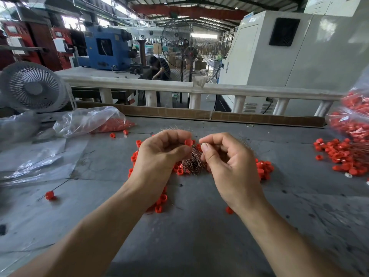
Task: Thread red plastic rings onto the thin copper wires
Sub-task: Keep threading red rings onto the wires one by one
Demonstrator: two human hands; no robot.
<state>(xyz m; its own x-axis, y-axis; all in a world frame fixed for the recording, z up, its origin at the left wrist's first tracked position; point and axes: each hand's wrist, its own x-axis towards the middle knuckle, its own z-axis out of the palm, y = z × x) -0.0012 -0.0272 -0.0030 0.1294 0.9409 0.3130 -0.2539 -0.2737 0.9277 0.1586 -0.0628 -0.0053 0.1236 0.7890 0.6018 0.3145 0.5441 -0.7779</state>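
Observation:
My left hand point(161, 154) grips a bundle of thin copper wires point(191, 161), and its fingertips hold one red plastic ring point(188, 142) at the top of the bundle. My right hand point(225, 156) is close beside it, thumb and forefinger pinched together near the ring; whether a wire is between them is too fine to tell. Loose red rings point(264, 168) lie on the grey table point(189, 226) under and around both hands. One ring threaded on a wire point(49, 194) lies at the left.
An open plastic bag of red rings point(111, 123) lies at the back left, beside a white fan point(33, 87). At the right sit a heap of rings with wires point(339, 154) and more bagged rings point(353, 120). A cardboard strip point(219, 114) edges the table's far side.

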